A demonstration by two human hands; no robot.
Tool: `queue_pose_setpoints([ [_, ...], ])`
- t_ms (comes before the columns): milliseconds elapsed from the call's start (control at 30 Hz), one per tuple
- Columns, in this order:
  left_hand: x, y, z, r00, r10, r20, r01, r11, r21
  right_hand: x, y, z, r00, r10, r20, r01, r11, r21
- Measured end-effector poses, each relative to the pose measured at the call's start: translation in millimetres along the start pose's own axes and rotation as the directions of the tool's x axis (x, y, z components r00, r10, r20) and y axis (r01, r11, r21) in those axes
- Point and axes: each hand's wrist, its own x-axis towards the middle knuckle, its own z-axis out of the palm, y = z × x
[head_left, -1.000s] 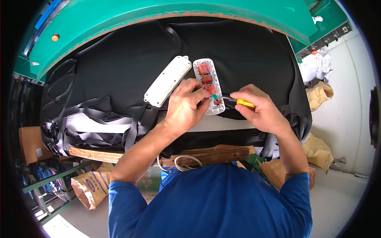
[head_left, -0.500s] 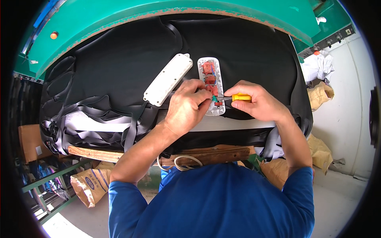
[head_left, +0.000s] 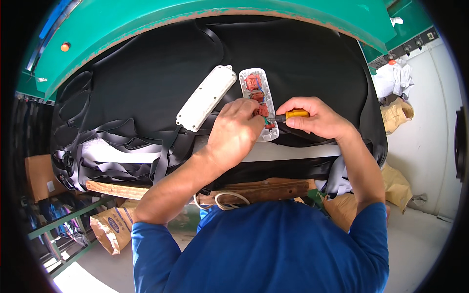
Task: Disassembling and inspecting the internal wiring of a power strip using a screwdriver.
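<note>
An opened white power strip housing (head_left: 271, 134) lies on black sheeting, with red socket parts (head_left: 253, 81) and thin blue wire inside. My left hand (head_left: 234, 127) reaches over its near half, fingers bent and drawn together; what they grip is hidden. My right hand (head_left: 320, 118) is closed around the yellow handle of a screwdriver (head_left: 296, 114). The screwdriver lies almost level, its shaft pointing left into the housing beside a small green piece (head_left: 266, 120). To the left rests the strip's long white cover (head_left: 206, 97).
Black sheeting (head_left: 146, 63) covers the work surface, with loose strips bunched at the left. A green machine beam (head_left: 220, 7) spans the far side. A wooden bar (head_left: 254, 192) with a pale cord loop (head_left: 232, 196) runs along the near edge. Paper sacks (head_left: 396, 116) stand at the right.
The screwdriver's handle has turned and its shaft sits slightly higher and further left. My left fingers have shifted over the housing, which is tilted a little more.
</note>
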Motion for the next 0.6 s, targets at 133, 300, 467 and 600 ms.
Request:
queue_pose_setpoints([
  [133,4,4,2,0.996,-0.093,0.009,0.094,0.990,-0.109,4,13,-7,0.999,-0.006,0.042,0.004,0.999,0.054],
  [300,6,11,5,0.997,-0.072,0.009,0.072,0.997,0.024,9,13,-13,0.996,0.010,0.088,-0.018,0.995,0.095],
  [467,4,13,11,0.999,0.030,-0.034,-0.022,0.977,0.214,9,10,-11,0.996,0.015,0.088,-0.024,0.994,0.109],
  [600,4,13,13,0.999,0.037,-0.033,-0.028,0.972,0.233,7,11,-8,0.997,0.040,0.062,-0.046,0.994,0.099],
])
